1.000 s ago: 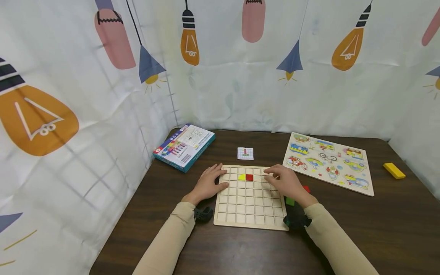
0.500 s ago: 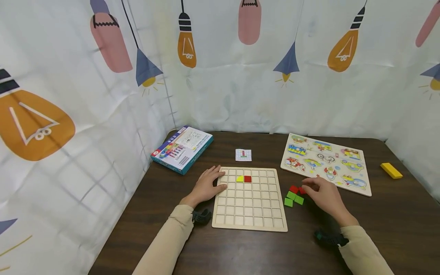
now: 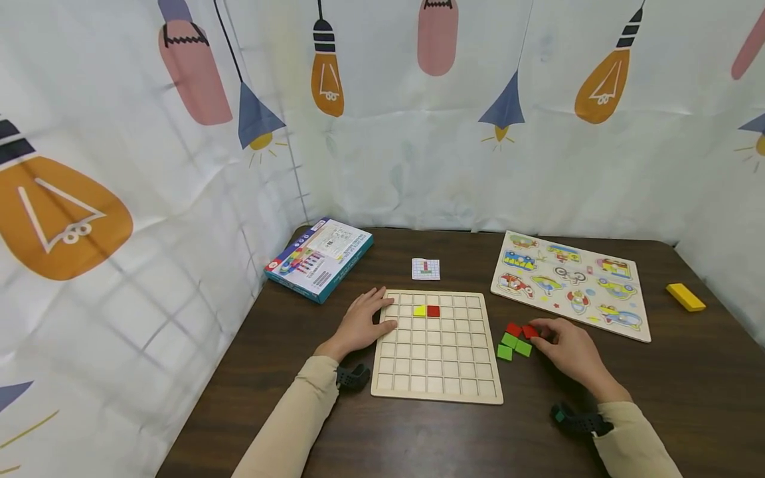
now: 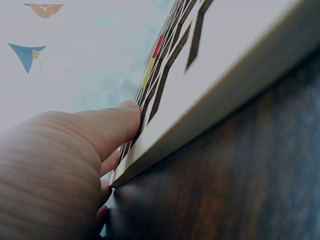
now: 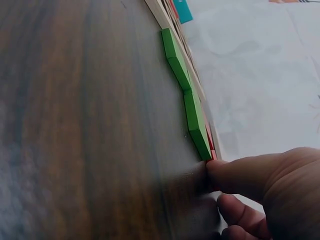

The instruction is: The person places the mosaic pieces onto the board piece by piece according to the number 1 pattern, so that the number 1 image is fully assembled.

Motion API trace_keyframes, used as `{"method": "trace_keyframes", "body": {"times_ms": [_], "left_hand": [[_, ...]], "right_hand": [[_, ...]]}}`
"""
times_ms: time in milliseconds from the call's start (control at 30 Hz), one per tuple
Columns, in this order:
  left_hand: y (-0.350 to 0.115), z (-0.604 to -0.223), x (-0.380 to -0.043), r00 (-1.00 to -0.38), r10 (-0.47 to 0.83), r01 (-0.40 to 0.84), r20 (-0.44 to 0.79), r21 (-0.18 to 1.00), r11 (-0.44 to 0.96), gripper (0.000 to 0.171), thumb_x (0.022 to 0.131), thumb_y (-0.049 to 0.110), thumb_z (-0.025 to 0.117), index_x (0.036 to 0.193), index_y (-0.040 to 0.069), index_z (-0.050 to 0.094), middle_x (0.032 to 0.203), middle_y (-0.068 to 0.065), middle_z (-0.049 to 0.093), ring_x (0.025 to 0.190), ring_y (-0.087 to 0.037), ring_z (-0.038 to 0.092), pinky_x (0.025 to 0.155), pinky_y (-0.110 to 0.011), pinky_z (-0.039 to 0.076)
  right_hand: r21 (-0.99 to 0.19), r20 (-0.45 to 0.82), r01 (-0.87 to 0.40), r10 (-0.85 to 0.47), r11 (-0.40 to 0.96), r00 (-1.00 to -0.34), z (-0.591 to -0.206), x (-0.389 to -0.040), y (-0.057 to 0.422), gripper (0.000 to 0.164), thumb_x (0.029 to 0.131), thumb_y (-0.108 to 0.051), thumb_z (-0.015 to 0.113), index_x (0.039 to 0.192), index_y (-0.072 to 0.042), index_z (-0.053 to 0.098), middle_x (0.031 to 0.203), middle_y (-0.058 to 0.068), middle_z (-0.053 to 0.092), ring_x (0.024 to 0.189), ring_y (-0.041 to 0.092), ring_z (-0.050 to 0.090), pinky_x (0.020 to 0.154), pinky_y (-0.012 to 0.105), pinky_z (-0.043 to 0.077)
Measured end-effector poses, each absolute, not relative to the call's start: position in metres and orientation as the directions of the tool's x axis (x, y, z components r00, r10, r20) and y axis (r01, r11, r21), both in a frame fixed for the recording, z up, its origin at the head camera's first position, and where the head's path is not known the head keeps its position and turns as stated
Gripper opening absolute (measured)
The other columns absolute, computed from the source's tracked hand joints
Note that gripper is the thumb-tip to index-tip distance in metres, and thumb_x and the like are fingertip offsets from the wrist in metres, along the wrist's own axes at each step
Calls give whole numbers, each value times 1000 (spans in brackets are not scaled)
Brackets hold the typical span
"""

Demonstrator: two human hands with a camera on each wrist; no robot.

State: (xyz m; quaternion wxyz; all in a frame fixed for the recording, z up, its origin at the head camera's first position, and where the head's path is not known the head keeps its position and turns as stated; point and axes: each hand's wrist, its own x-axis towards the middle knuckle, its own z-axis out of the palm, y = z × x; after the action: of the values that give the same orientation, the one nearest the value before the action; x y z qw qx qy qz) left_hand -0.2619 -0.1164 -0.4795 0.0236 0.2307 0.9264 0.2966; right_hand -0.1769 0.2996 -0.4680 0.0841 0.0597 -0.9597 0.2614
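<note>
A wooden grid board (image 3: 439, 388) lies flat on the table, with a yellow tile (image 3: 420, 311) and a red tile (image 3: 433, 311) side by side in its upper rows. My left hand (image 3: 357, 326) rests along the board's left edge, fingers extended; the left wrist view shows its thumb (image 4: 117, 125) on top of the board. To the right of the board sits a small cluster of square tiles: several green ones (image 3: 522, 348) and two red ones. The thumb and fingertips of my right hand (image 3: 570, 352) pinch the rightmost red tile (image 3: 528, 331), partly covering it.
Behind the board lies a small pattern card (image 3: 425, 269). A boxed game (image 3: 319, 259) is at the back left. A vehicle picture puzzle (image 3: 570, 285) lies at the back right, with a yellow block (image 3: 685, 297) beyond it. Printed curtains surround the table.
My right hand has moved right, from over the board to the tile cluster, and its fingers have closed on a red tile. My left hand stays at the board's edge.
</note>
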Motion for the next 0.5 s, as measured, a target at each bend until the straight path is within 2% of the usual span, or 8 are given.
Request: {"method": "trace_keyframes", "body": {"times_ms": [500], "left_hand": [[-116,-480,-262,-894,439,411,90,557,722,57,94,39,64,144,14,51,160,-6,26,149,-27,17,121,-51,10]], "right_hand": [[-514,181,-124,-35,849,-983,-469,-176,302,23,87,-16,74,108,-6,71,84,1,58,65,14,45,54,27,35]]}}
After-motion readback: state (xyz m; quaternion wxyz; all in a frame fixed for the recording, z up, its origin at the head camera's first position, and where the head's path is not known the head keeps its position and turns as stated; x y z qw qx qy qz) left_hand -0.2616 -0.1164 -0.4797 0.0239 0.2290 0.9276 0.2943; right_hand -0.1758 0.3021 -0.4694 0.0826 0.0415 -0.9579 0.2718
